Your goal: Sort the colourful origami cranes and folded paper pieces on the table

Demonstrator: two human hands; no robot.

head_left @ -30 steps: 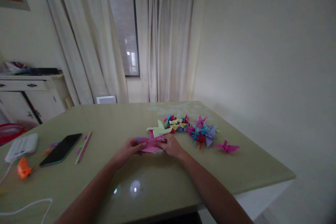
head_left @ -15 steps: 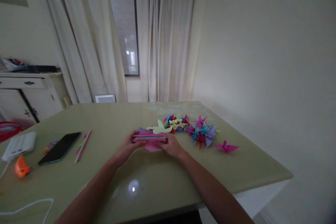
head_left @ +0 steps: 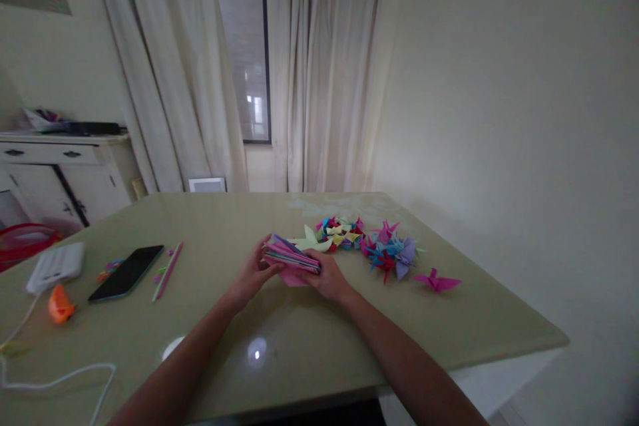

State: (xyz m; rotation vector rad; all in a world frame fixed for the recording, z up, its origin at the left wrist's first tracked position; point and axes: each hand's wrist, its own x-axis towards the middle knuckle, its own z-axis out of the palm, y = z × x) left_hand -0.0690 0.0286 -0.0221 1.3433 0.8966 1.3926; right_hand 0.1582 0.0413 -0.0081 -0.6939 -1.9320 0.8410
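Observation:
Between my two hands is a stack of coloured paper (head_left: 292,257), its layered edges facing me and a pink sheet showing below. My left hand (head_left: 255,274) is closed on the stack's left end, thumb in front. The right end is gripped by my right hand (head_left: 327,274), with its thumb on the near face. Just beyond the stack lies a pale green paper crane (head_left: 312,239). Past my right hand are a pile of folded cranes (head_left: 392,253) in several colours and a single pink crane (head_left: 437,281).
Left on the table (head_left: 210,226) are a black phone (head_left: 127,273), pink and green sticks (head_left: 168,271), an orange object (head_left: 60,305), a white block-shaped device (head_left: 56,266) and a white cable (head_left: 60,379). Another cluster of cranes (head_left: 342,233) lies toward the back.
The paper stack has tilted, its left end higher and its right end lower, with more layered edges showing. Both hands keep hold of it. The view has shifted slightly left.

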